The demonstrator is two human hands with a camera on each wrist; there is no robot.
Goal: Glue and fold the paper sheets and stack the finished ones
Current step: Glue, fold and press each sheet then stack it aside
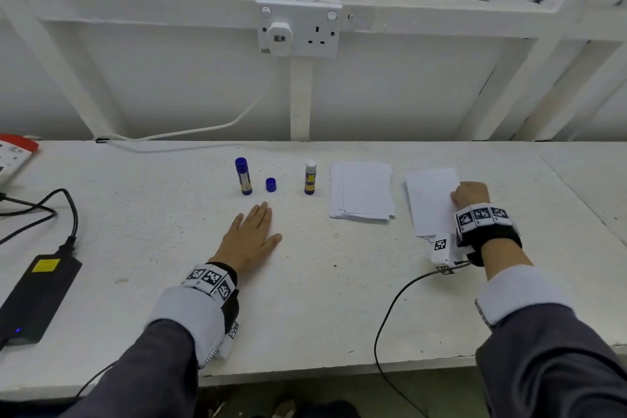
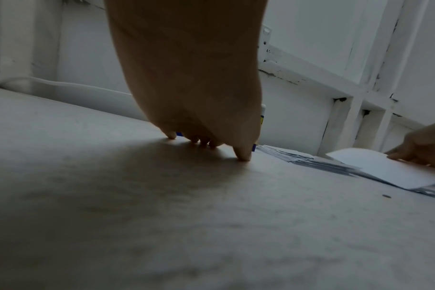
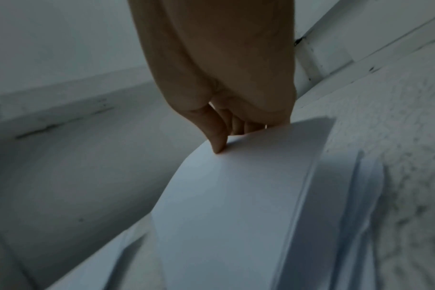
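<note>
My right hand (image 1: pixel 470 195) pinches the far edge of a white paper sheet (image 1: pixel 432 200) on top of the right-hand pile. In the right wrist view the thumb (image 3: pixel 217 141) lies on top of the sheet (image 3: pixel 236 196) with the fingers under it, and the sheet bows upward. A second stack of paper (image 1: pixel 361 190) lies to the left of it. Further left stand an uncapped glue stick (image 1: pixel 310 178), its blue cap (image 1: pixel 270 185) and a capped glue stick (image 1: pixel 243 176). My left hand (image 1: pixel 252 241) rests flat on the table, fingers straight and holding nothing, its fingertips (image 2: pixel 242 155) touching the surface.
A black power adapter (image 1: pixel 37 295) with cables lies at the left, with a red and white pack (image 1: pixel 13 153) at the far left edge. A wall socket (image 1: pixel 298 27) and white cable are at the back. A thin black cable (image 1: pixel 390 316) runs off the table's front edge (image 1: pixel 305 373).
</note>
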